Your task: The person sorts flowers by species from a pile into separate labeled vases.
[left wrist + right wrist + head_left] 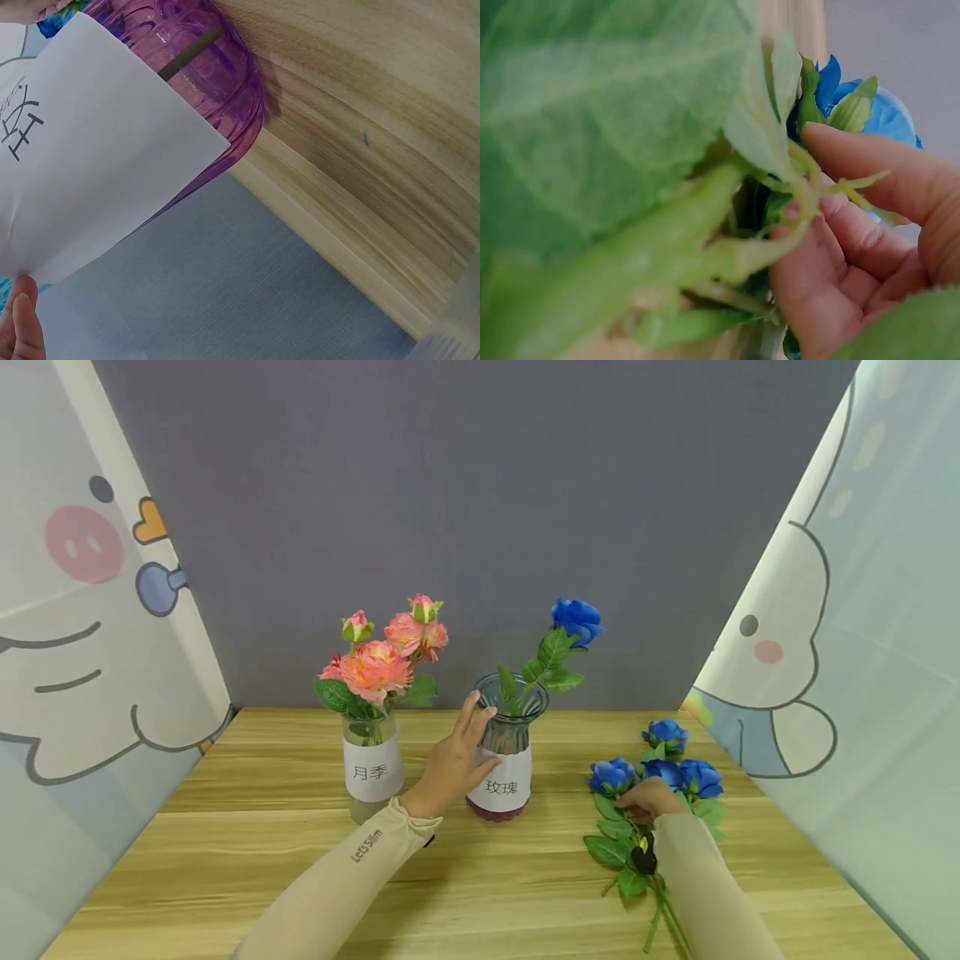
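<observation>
My left hand (450, 766) rests against the left front of a blue-to-purple glass vase (512, 739), its fingers fairly straight near the rim and its thumb by the white paper label (501, 783). In the left wrist view the fingertips (26, 315) touch the label's edge, and a stem shows through the purple glass (225, 60). One blue rose (577, 622) stands tilted right in that vase. On the right, my right hand (651, 799) pinches a green stem (804, 180) of a blue rose (612, 775) among several lying on the table. Leaves partly hide its fingers.
To the left stands a clear vase (367, 811) with a white label, holding pink flowers (377, 670). More blue roses (701, 777) lie around the right hand, stems toward the front. A grey panel (480, 527) backs the wooden table (262, 843); printed curtains (892, 635) flank it.
</observation>
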Tool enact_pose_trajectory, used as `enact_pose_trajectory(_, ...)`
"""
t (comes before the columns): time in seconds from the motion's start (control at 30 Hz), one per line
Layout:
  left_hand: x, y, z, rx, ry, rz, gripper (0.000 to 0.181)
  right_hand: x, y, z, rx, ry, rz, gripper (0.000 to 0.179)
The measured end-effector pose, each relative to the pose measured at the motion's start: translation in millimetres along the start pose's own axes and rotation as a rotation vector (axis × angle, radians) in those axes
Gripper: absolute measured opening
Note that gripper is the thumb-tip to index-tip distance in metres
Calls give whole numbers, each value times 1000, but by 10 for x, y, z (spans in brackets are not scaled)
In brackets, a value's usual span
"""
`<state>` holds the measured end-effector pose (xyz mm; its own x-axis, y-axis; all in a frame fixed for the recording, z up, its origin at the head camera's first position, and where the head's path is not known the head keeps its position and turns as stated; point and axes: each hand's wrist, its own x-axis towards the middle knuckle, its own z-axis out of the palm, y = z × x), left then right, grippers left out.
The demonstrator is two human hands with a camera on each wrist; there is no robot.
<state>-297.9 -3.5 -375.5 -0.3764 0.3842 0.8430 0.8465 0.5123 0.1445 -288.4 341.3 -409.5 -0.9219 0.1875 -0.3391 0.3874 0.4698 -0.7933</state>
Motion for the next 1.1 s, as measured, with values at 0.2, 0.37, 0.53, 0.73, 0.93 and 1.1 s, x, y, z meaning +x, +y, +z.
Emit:
enact_pose_trajectory(0.2,-10,-12,5,15,13,9,115,27,-67,43,64,-26,25,3)
enact_pose_trajectory(0.37,-8,-9,4,14,19,8,117,26,-166,58,145,-53,20,15)
enact_pose_trajectory(0.53,-1,-1,1,10,22,10,117,7,-237,54,218,-57,-2,18)
enact_pose_trajectory(0.73,-1,-1,16,20,12,11,121,-2,-276,36,376,-13,27,17)
enact_pose_trajectory(0.93,-8,-7,26,27,14,13,123,-80,-290,2,540,-7,29,13)
enact_pose_trajectory(1.1,-8,-17,23,27,23,19,119,-174,-280,-37,693,-35,47,22)
